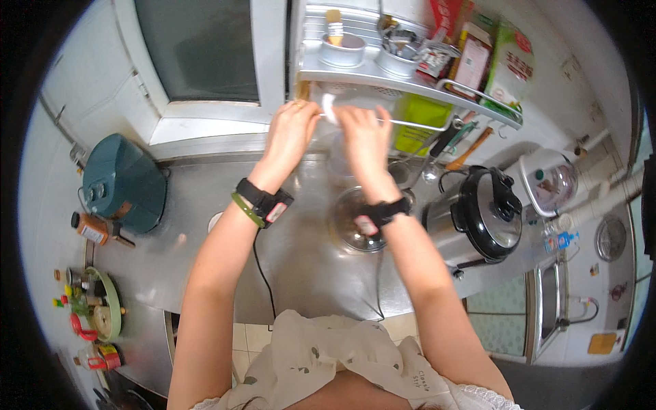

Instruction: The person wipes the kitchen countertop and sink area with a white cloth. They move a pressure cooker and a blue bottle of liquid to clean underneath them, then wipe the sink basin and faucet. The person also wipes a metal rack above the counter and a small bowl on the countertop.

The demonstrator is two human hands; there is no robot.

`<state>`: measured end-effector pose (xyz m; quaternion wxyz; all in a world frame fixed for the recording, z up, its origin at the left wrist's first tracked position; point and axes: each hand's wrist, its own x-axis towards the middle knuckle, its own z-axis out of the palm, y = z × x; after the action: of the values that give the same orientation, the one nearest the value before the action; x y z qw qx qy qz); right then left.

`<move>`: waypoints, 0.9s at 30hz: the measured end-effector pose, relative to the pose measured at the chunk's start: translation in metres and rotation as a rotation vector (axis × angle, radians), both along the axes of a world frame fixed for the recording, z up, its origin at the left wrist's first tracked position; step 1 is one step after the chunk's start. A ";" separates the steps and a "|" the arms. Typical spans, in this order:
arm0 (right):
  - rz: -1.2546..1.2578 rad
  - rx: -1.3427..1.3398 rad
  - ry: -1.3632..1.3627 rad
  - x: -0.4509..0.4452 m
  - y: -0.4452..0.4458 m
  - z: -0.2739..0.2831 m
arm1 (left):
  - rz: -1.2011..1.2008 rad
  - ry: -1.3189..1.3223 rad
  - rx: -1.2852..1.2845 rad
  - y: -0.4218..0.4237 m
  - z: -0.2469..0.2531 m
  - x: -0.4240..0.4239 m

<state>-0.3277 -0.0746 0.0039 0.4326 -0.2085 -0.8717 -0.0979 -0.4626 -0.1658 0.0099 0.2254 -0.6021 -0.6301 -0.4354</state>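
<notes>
Both my hands are raised at the rail below the metal wall shelf (pixel 369 72). My left hand (pixel 294 125) has its fingers curled at the rail's left end, beside a small white object (pixel 329 107) that is blurred. My right hand (pixel 363 133) is just right of that object, its fingers partly bent over the rail (pixel 415 124); whether it grips anything is hidden. Below my right wrist a round glass lid or bowl (pixel 348 233) rests on the steel counter (pixel 307 256). A translucent container (pixel 339 159) stands behind my right hand.
A dark green appliance (pixel 125 184) stands at the left, an electric pressure cooker (pixel 479 220) at the right. Utensils hang from the shelf, among them a wooden-handled one (pixel 469 149). A green tray (pixel 110 307) holds several bottles. Black cables hang from both wrists.
</notes>
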 end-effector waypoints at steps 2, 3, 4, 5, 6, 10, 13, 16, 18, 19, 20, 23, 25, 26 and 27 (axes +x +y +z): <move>-0.076 0.015 -0.091 0.030 0.020 0.010 | -0.021 -0.012 -0.026 0.000 0.002 -0.001; -0.129 0.027 -0.099 0.043 0.033 0.006 | -0.027 -0.015 -0.016 -0.001 0.000 -0.002; -0.179 0.044 -0.071 0.056 0.043 0.005 | -0.027 -0.022 -0.030 -0.002 0.002 0.001; -0.219 0.054 -0.042 0.066 0.047 0.001 | -0.014 -0.025 -0.037 -0.005 0.001 0.000; -0.250 0.053 -0.005 0.075 0.049 -0.001 | -0.008 -0.031 -0.044 -0.007 0.000 0.001; -0.298 -0.003 0.114 0.074 0.049 -0.004 | 0.004 -0.001 0.062 -0.013 0.003 0.003; -0.261 -0.054 0.088 0.052 0.037 -0.003 | -0.011 -0.185 0.144 -0.019 0.009 0.002; -0.095 -0.116 0.091 0.013 0.006 0.007 | -0.030 -0.355 0.154 -0.023 0.018 -0.007; 0.006 -0.302 0.141 -0.011 -0.013 0.018 | -0.040 -0.411 0.139 -0.025 0.023 -0.013; 0.156 -0.442 0.327 -0.022 -0.022 0.024 | -0.034 -0.413 0.117 -0.025 0.024 -0.014; 0.186 -0.557 0.471 -0.034 -0.031 0.030 | -0.026 -0.415 0.094 -0.025 0.025 -0.016; 0.201 -0.696 0.655 -0.054 -0.030 0.032 | -0.043 -0.429 0.048 -0.023 0.025 -0.017; 0.221 -0.805 0.690 -0.063 -0.029 0.025 | -0.055 -0.441 0.023 -0.023 0.022 -0.018; 0.238 -0.785 0.678 -0.063 -0.028 0.022 | -0.063 -0.446 0.011 -0.022 0.021 -0.018; 0.236 -0.763 0.624 -0.062 -0.030 0.021 | -0.066 -0.453 -0.003 -0.023 0.020 -0.019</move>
<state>-0.3899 -0.1050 0.0249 0.5735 -0.2713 -0.6923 0.3439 -0.4816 -0.1884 0.0295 0.0627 -0.5096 -0.6451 -0.5658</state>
